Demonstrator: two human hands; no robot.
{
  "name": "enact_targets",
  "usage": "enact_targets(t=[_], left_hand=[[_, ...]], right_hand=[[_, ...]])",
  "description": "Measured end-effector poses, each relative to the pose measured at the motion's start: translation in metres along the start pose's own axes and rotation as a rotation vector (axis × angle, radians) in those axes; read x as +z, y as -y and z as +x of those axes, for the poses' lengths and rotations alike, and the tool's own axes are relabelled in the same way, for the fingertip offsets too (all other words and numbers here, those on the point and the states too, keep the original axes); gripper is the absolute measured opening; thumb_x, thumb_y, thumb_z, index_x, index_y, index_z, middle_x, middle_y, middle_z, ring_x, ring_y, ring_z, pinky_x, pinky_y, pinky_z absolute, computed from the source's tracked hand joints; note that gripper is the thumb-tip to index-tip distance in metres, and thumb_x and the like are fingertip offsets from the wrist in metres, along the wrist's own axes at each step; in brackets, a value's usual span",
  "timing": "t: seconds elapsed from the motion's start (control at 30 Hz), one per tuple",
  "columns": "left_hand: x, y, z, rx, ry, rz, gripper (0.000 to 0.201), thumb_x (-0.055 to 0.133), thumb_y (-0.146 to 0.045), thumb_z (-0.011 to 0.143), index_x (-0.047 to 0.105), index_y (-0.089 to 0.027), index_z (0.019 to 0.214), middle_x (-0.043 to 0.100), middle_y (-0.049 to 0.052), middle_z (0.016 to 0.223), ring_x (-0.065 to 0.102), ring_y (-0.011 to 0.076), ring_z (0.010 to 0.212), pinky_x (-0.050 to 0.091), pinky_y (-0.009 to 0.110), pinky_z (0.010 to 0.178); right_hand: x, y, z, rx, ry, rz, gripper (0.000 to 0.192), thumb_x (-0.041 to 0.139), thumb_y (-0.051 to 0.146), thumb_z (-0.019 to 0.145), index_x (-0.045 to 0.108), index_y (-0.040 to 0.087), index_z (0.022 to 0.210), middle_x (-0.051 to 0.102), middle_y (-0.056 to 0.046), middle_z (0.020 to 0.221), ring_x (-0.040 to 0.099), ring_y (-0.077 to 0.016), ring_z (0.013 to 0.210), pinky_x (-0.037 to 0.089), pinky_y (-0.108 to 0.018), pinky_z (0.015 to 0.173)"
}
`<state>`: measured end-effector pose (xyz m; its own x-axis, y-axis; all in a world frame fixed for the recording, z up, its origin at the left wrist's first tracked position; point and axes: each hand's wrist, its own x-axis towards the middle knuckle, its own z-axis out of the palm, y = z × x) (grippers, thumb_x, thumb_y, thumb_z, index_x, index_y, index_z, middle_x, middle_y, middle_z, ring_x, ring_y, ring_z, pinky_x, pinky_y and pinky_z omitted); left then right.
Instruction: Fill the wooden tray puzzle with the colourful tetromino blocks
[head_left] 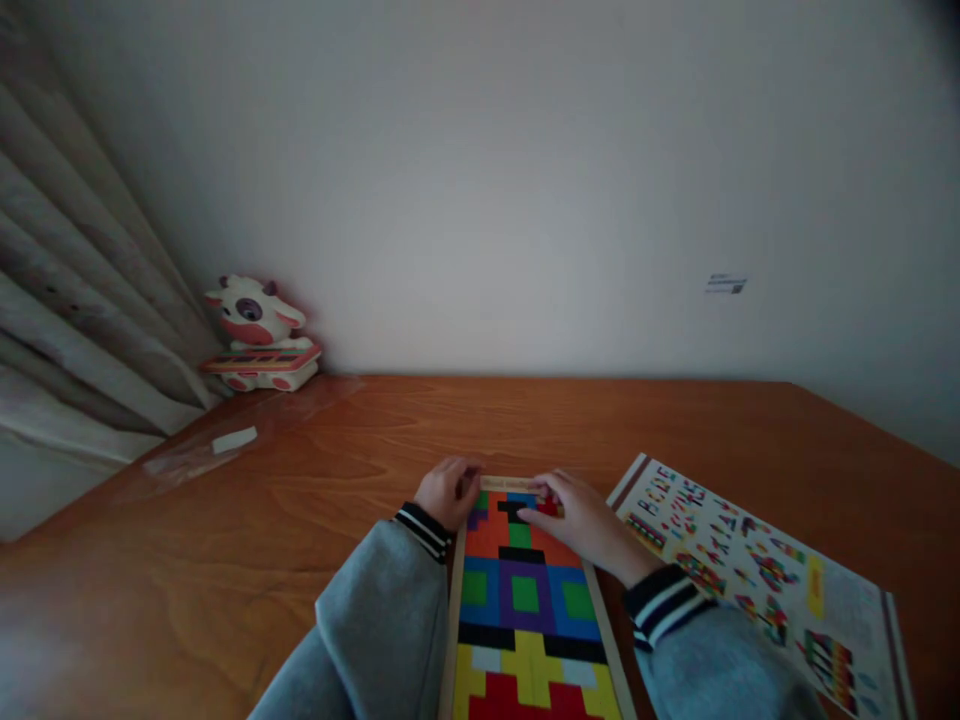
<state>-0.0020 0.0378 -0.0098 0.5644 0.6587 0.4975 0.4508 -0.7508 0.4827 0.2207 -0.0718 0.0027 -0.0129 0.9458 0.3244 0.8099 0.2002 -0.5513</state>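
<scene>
A wooden puzzle tray (pixel 615 662) filled with colourful block pieces lies in front of me, running away from me on the table. My left hand (pixel 450 492) has its fingers curled at the far left corner, closed on the tray's frame. Over the far right corner is my right hand (pixel 581 515), its thumb stretched left and apart from the fingers. A red piece (pixel 550 505) shows between that thumb and fingers, lying among the other pieces. Black, orange, green, blue, purple and yellow pieces fill the visible part. The tray's near end is cut off by the frame.
A printed sheet or box lid (pixel 757 580) with block pictures lies right of the tray, partly behind my right sleeve. A cow-shaped toy with a keyboard (pixel 259 335) stands at the back left beside a curtain (pixel 82 270). Clear tape with a white strip (pixel 234 440) is on the table (pixel 225 560).
</scene>
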Motion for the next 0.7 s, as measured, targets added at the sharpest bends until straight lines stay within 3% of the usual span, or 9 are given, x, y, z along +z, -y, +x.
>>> enact_targets(t=[0.13, 0.3, 0.53, 0.63, 0.7], left_hand=[[0.005, -0.013, 0.002, -0.022, 0.051, -0.059, 0.017, 0.053, -0.026, 0.090, 0.066, -0.020, 0.100, 0.072, 0.004, 0.087, 0.066, 0.0161, 0.075, 0.054, 0.027, 0.072], [0.006, -0.019, 0.003, -0.030, 0.052, -0.136, 0.017, 0.053, -0.026, 0.091, 0.066, -0.019, 0.100, 0.073, 0.005, 0.092, 0.067, 0.0160, 0.078, 0.054, 0.027, 0.074], [0.004, -0.019, 0.001, 0.151, 0.148, -0.062, 0.033, 0.067, -0.042, 0.084, 0.070, -0.018, 0.106, 0.075, 0.009, 0.094, 0.069, 0.0236, 0.088, 0.052, 0.036, 0.083], [0.002, -0.021, 0.002, 0.152, 0.126, -0.076, 0.048, 0.071, -0.046, 0.081, 0.065, -0.018, 0.119, 0.075, 0.009, 0.099, 0.069, 0.0250, 0.093, 0.051, 0.038, 0.087], [0.000, -0.023, 0.002, 0.167, 0.091, -0.119, 0.049, 0.069, -0.047, 0.084, 0.064, -0.019, 0.124, 0.075, 0.009, 0.102, 0.068, 0.0244, 0.096, 0.050, 0.038, 0.089]], right_hand=[[0.015, 0.004, 0.002, -0.059, -0.037, -0.132, 0.019, 0.068, 0.033, 0.085, 0.068, 0.022, 0.100, 0.069, -0.007, 0.096, 0.065, -0.0255, 0.093, 0.051, -0.040, 0.084], [0.020, 0.007, -0.004, -0.070, -0.108, -0.134, 0.014, 0.055, 0.026, 0.093, 0.069, 0.024, 0.096, 0.071, -0.005, 0.091, 0.067, -0.0233, 0.085, 0.052, -0.038, 0.079], [0.014, 0.004, -0.007, 0.029, -0.199, 0.022, 0.021, 0.050, 0.033, 0.096, 0.068, 0.023, 0.098, 0.073, -0.006, 0.093, 0.069, -0.0223, 0.085, 0.054, -0.036, 0.077], [0.012, 0.007, -0.009, 0.045, -0.244, 0.104, 0.022, 0.052, 0.037, 0.096, 0.068, 0.024, 0.103, 0.075, -0.006, 0.098, 0.070, -0.0220, 0.087, 0.056, -0.036, 0.078], [0.011, 0.012, -0.011, -0.027, -0.221, 0.134, 0.020, 0.053, 0.034, 0.096, 0.069, 0.025, 0.105, 0.075, -0.005, 0.104, 0.070, -0.0216, 0.093, 0.056, -0.037, 0.084]])
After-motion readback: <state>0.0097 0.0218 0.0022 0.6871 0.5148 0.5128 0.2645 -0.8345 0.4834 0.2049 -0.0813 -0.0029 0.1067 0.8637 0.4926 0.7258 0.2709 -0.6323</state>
